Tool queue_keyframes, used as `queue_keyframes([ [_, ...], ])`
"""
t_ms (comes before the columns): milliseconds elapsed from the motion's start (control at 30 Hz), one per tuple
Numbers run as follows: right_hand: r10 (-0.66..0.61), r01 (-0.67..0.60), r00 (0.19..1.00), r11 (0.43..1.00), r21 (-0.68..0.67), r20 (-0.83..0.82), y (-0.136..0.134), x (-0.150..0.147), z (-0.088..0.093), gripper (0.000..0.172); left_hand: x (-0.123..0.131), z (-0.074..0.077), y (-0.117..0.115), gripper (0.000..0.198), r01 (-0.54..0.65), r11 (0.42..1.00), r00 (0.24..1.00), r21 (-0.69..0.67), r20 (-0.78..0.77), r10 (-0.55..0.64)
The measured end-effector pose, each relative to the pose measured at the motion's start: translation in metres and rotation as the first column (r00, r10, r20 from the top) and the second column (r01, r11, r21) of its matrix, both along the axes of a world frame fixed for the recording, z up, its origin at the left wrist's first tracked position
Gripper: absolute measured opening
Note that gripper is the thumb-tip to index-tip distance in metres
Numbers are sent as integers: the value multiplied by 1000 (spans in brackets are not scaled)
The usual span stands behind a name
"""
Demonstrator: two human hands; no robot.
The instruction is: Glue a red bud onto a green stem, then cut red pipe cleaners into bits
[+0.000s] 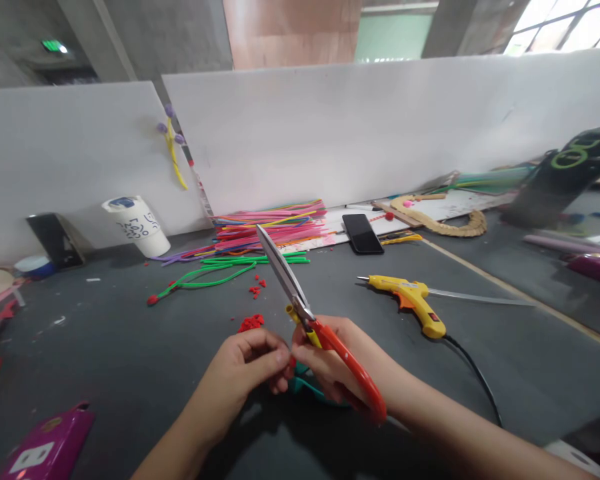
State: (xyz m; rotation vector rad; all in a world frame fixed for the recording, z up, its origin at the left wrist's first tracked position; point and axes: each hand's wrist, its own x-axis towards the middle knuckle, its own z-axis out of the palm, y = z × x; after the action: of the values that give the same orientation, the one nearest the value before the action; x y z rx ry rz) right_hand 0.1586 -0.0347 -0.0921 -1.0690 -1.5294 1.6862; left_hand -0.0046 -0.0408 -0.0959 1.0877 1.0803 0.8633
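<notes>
My right hand point(337, 353) is wrapped round a pair of scissors point(300, 290) with red handles. Their blades point up and away, and look closed. A short yellow piece point(313, 338) shows beside the scissors at my fingers. My left hand point(255, 360) is closed in a pinch, its fingertips against those of my right hand. A bit of red point(293, 363) peeks out between the hands; what the left fingers hold is mostly hidden. Below them hangs a teal-green strip point(310, 387). Just beyond the left hand lies a small heap of red bits point(251, 323).
Green pipe cleaners point(220, 283) with red tips lie ahead, before a colourful pipe-cleaner bundle point(270, 227). A yellow glue gun point(405, 297) with a black cord rests at right, near a phone point(363, 234). A white cup point(137, 227) stands left; a purple power strip point(50, 443) lies front left.
</notes>
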Motion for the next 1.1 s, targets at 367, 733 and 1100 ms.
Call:
queue_keyframes([
  [367,-57,57,998,998,-16,34,-1,-4,1,7,-3,7,-2,6,87,915,926,393,-370,71],
  [733,-95,92,993,995,39,64,1,-8,0,7,2,3,-1,8,96,910,852,402,-506,133],
  [1100,-320,-110,731,816,567,603,-3,8,-2,35,-12,4,6,3,-342,936,909,87,282,306],
])
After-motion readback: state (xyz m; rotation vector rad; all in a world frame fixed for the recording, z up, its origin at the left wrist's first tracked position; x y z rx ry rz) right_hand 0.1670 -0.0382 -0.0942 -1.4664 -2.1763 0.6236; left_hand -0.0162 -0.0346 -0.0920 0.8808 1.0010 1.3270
